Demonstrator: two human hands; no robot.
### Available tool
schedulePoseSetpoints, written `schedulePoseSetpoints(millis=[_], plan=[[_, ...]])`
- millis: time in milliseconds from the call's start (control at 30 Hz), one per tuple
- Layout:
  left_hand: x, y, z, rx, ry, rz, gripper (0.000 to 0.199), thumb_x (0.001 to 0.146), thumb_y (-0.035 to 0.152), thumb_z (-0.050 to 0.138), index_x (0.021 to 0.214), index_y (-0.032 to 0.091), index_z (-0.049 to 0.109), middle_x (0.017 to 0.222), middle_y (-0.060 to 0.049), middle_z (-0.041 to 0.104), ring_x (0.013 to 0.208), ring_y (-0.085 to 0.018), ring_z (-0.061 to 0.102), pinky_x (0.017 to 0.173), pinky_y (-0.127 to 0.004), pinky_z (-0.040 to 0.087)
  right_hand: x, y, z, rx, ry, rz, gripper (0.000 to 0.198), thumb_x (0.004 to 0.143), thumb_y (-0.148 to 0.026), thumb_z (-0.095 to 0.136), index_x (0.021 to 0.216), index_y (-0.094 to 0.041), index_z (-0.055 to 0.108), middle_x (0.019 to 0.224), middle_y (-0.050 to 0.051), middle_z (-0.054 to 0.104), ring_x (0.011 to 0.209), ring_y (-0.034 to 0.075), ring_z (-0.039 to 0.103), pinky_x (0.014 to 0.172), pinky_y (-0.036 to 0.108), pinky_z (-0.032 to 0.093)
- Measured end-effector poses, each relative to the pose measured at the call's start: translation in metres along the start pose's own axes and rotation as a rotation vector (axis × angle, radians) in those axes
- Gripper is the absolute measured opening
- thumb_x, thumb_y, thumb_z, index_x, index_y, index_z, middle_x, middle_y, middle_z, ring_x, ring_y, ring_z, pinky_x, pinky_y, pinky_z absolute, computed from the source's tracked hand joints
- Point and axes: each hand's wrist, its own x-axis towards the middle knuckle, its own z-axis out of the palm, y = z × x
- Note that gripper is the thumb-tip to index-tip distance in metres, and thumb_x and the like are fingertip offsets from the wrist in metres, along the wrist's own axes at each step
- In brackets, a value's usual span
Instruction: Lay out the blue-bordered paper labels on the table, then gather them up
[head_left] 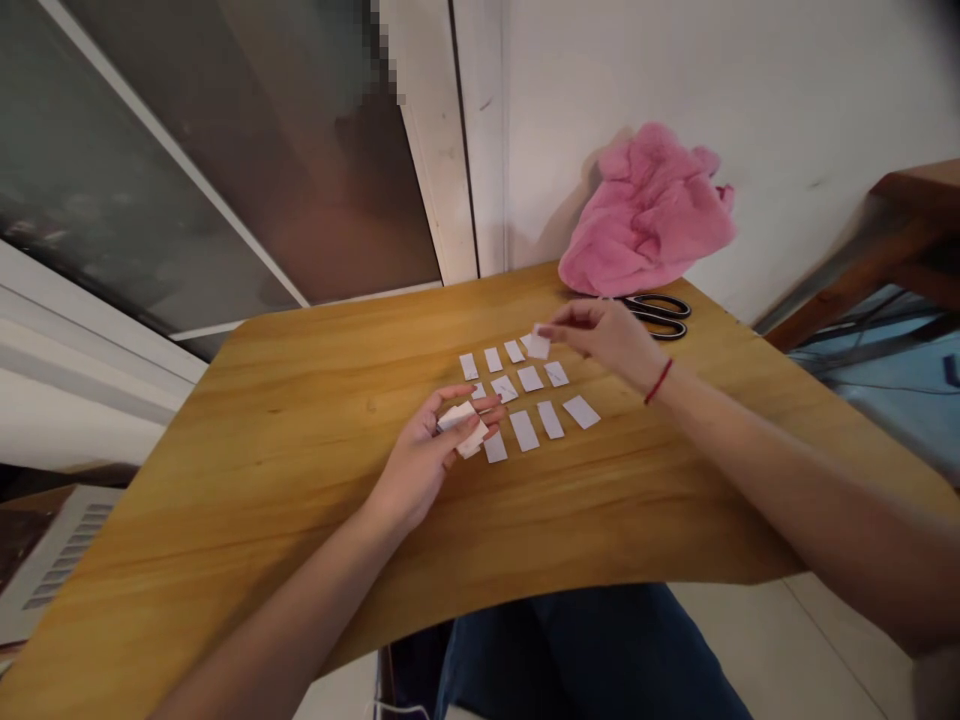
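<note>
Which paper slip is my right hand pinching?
The slip at the right end of the far row, gripped by the right hand; other slips lie on the table or are bunched in the left hand.

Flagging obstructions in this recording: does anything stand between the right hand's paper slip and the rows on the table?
Nothing visible: the right hand holds the slip by the far row; scissors lie farther right.

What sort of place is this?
Likely a room at home: wooden table by a white wall, soft pink cloth at its far edge, framed glass panel alongside.
</note>
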Motion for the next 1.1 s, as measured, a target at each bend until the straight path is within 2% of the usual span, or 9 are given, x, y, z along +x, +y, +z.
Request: schedulePoseSetpoints(millis=[100, 233, 367, 500, 600, 700, 800, 900, 1100], plan=[[0.002, 0.003, -0.002, -0.096, 0.003, -0.049, 0.027, 0.080, 0.009, 0.059, 0.105, 0.015, 0.052, 0.119, -0.013, 0.065, 0.108, -0.022, 0.063, 0.099, -0.034, 0.048, 0.037, 0.020, -0.028, -0.272, -0.051, 0.078, 0.034, 0.069, -0.047, 0.071, 0.076, -0.014, 0.068, 0.066, 0.001, 0.062, 0.052, 0.006, 0.041, 0.050, 0.023, 0.029], [0.004, 0.005, -0.004, -0.164, -0.005, -0.076, 0.035, 0.075, -0.004, 0.051, 0.106, 0.012, 0.051, 0.118, -0.016, 0.065, 0.113, -0.024, 0.061, 0.102, -0.037, 0.045, 0.072, 0.047, -0.035, -0.576, -0.244, 0.084, 0.025, 0.066, -0.039, 0.076, 0.071, -0.015, 0.069, 0.071, 0.003, 0.066, 0.063, 0.012, 0.053, 0.058, 0.024, 0.036], [0.005, 0.006, -0.005, -0.100, -0.088, -0.044, 0.034, 0.078, 0.002, 0.056, 0.109, 0.014, 0.051, 0.123, -0.015, 0.063, 0.118, -0.023, 0.058, 0.104, -0.035, 0.043, 0.080, 0.053, -0.026, -0.636, -0.176, 0.051, 0.030, 0.060, -0.034, 0.079, 0.073, -0.015, 0.061, 0.074, 0.003, 0.064, 0.065, 0.013, 0.054, 0.058, 0.025, 0.037], [0.003, 0.006, -0.005, -0.012, -0.103, -0.063, 0.033, 0.079, 0.012, 0.063, 0.109, 0.018, 0.051, 0.117, -0.012, 0.066, 0.111, -0.021, 0.062, 0.098, -0.034, 0.047, 0.053, 0.029, -0.016, -0.417, 0.047, 0.008, 0.027, 0.074, -0.037, 0.068, 0.075, -0.015, 0.051, 0.072, 0.003, 0.058, 0.061, 0.009, 0.047, 0.056, 0.023, 0.035], [0.000, 0.003, -0.002, 0.081, -0.085, -0.079, 0.034, 0.078, 0.020, 0.067, 0.108, 0.021, 0.051, 0.108, -0.008, 0.070, 0.101, -0.019, 0.066, 0.091, -0.033, 0.050, 0.009, 0.003, 0.003, -0.089, -0.273, 0.161, 0.034, 0.081, -0.050, 0.057, 0.084, -0.016, 0.053, 0.066, -0.001, 0.054, 0.045, 0.005, 0.033, 0.045, 0.023, 0.025], [-0.002, -0.001, 0.002, 0.203, -0.069, -0.096, 0.034, 0.077, 0.026, 0.069, 0.108, 0.023, 0.052, 0.098, -0.005, 0.072, 0.087, -0.017, 0.069, 0.080, -0.028, 0.051, -0.033, -0.013, 0.028, -0.032, -0.580, 0.119, 0.037, 0.076, -0.051, 0.063, 0.091, -0.018, 0.059, 0.073, 0.000, 0.059, 0.051, 0.006, 0.043, 0.047, 0.022, 0.030], [-0.003, -0.006, 0.006, 0.251, -0.062, -0.069, 0.034, 0.077, 0.027, 0.069, 0.106, 0.023, 0.052, 0.093, -0.003, 0.072, 0.078, -0.015, 0.069, 0.073, -0.025, 0.050, -0.055, -0.017, 0.042, -0.013, -0.444, 0.025, 0.034, 0.073, -0.049, 0.067, 0.080, -0.016, 0.060, 0.074, 0.001, 0.062, 0.061, 0.009, 0.050, 0.053, 0.022, 0.035], [-0.001, -0.008, 0.007, 0.200, -0.058, -0.040, 0.033, 0.075, 0.026, 0.070, 0.103, 0.022, 0.052, 0.091, -0.002, 0.071, 0.077, -0.014, 0.069, 0.073, -0.025, 0.050, -0.053, -0.016, 0.037, -0.027, -0.326, 0.015, 0.032, 0.076, -0.048, 0.065, 0.076, -0.016, 0.063, 0.067, 0.000, 0.060, 0.053, 0.007, 0.045, 0.050, 0.022, 0.033], [0.001, -0.006, 0.005, 0.159, -0.016, -0.027, 0.033, 0.074, 0.025, 0.071, 0.100, 0.021, 0.052, 0.093, -0.003, 0.072, 0.078, -0.014, 0.069, 0.076, -0.027, 0.051, -0.038, -0.012, 0.023, 0.013, -0.401, 0.015, 0.035, 0.075, -0.047, 0.066, 0.092, -0.017, 0.065, 0.083, 0.002, 0.063, 0.051, 0.005, 0.043, 0.044, 0.021, 0.029]])
